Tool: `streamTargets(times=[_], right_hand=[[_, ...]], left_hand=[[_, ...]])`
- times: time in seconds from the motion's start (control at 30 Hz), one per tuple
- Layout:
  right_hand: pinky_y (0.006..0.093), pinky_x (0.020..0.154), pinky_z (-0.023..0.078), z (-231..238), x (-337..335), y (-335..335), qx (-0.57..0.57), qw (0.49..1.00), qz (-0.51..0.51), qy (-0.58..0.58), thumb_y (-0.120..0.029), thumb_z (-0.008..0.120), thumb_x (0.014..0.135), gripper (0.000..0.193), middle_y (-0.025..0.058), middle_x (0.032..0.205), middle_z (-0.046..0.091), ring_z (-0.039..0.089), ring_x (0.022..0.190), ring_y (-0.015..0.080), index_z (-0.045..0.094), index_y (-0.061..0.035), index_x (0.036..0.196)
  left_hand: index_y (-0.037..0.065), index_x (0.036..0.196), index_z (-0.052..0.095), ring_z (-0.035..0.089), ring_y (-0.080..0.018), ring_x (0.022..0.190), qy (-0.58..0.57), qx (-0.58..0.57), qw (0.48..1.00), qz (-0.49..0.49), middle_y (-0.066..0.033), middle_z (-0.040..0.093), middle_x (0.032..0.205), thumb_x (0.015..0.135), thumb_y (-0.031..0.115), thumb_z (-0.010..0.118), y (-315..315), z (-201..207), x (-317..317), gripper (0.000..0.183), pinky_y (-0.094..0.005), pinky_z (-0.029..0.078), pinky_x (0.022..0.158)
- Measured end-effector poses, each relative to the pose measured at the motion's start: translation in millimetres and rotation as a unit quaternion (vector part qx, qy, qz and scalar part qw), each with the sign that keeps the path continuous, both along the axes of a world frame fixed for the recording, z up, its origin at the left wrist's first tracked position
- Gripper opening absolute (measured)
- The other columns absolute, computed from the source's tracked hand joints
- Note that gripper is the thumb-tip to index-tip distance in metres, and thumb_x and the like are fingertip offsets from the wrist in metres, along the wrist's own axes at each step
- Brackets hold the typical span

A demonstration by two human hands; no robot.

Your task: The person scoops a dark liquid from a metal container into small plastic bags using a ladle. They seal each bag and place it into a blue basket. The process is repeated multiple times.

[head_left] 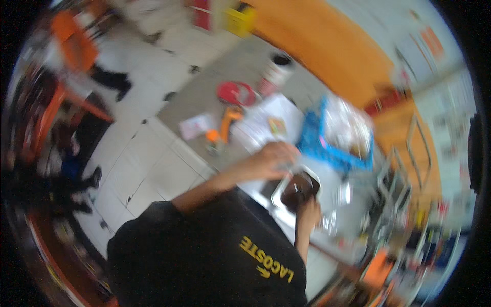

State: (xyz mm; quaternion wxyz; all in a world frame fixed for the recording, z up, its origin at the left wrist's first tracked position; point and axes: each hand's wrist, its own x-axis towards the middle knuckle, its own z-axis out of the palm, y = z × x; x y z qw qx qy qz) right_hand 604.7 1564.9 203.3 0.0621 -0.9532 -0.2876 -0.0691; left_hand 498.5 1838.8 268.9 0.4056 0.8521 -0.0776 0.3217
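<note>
Working at the grey bench point(192, 100), you've got an octagonal white-rimmed tray point(276, 197) right by the near edge, well along from the near-left corner. I'd call it mid-job: the tray is set out and uncovered as far as I can see, and both hands are busy at it. The inside is dark brown, contents or just the base, can't tell, so I can't say exactly what's left either. Your left hand point(276, 156) is at the tray's far-left side, fingers loosely bent; blur hides how far apart they are or if they've got hold of anything. Your right hand point(309, 212) is at the near-right rim, fingers curled in, but whether they're gripping something, no idea.

As for the clutter, a blue basket point(313, 138) holding a clear plastic bag point(348, 125) sits toward the far edge, just past the tray, and probably crowds your reach that way. White sheets point(286, 110) lie left of it. Toward the far-left corner there's a white-and-pink cylinder point(276, 74), then a red round thing point(236, 93). Nearer the near-left corner: an orange tool point(229, 120), a small orange-capped jar point(214, 143). Those look clear of your hands.
</note>
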Motion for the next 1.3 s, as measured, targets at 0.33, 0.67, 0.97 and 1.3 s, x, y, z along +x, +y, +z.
streamTargets(times=[0.33, 0.67, 0.97, 1.3], right_hand=[[0.0458, 0.074, 0.049, 27, -5, -7, 0.088, 0.989, -0.046, 0.107, -0.016, 0.065, 0.081, 0.013, 0.0111, 0.087, 0.064, 0.061, 0.088, 0.0312, 0.066, -0.0059, 0.089], [0.0409, 0.072, 0.047, 39, -31, -48, 0.288, 0.938, -0.089, 0.169, -0.01, 0.065, 0.083, 0.008, 0.0124, 0.081, 0.063, 0.059, 0.079, 0.0298, 0.067, -0.0028, 0.086], [0.0369, 0.066, 0.046, 84, -36, -60, 0.301, 0.946, -0.099, 0.062, -0.004, 0.066, 0.08, 0.004, 0.0083, 0.075, 0.06, 0.057, 0.07, 0.0246, 0.065, -0.0036, 0.084], [0.0307, 0.061, 0.045, 125, -43, -74, 0.351, 0.919, -0.141, 0.112, -0.007, 0.065, 0.084, 0.009, 0.0079, 0.081, 0.066, 0.056, 0.066, 0.0163, 0.069, -0.0024, 0.09]], left_hand=[[0.004, 0.128, 0.046, 0.058, -0.0299, 0.12, 0.072, -0.093, 0.993, 0.004, -0.0141, 0.061, 0.127, 0.074, 0.01, 0.083, 13, 26, 0, 0.065, -0.0391, 0.045, 0.102], [0.005, 0.132, 0.051, 0.057, -0.0265, 0.119, 0.107, -0.066, 0.99, -0.071, -0.0134, 0.059, 0.127, 0.074, 0.016, 0.083, -1, 19, 46, 0.066, -0.0388, 0.044, 0.102], [0.007, 0.132, 0.052, 0.057, -0.0289, 0.118, 0.097, -0.039, 0.989, -0.109, -0.0137, 0.057, 0.127, 0.074, 0.019, 0.083, -14, 22, 71, 0.066, -0.0401, 0.044, 0.101], [0.006, 0.131, 0.055, 0.056, -0.0278, 0.119, 0.107, -0.078, 0.982, -0.136, -0.013, 0.059, 0.127, 0.073, 0.02, 0.083, -20, 14, 82, 0.067, -0.0392, 0.042, 0.102]])
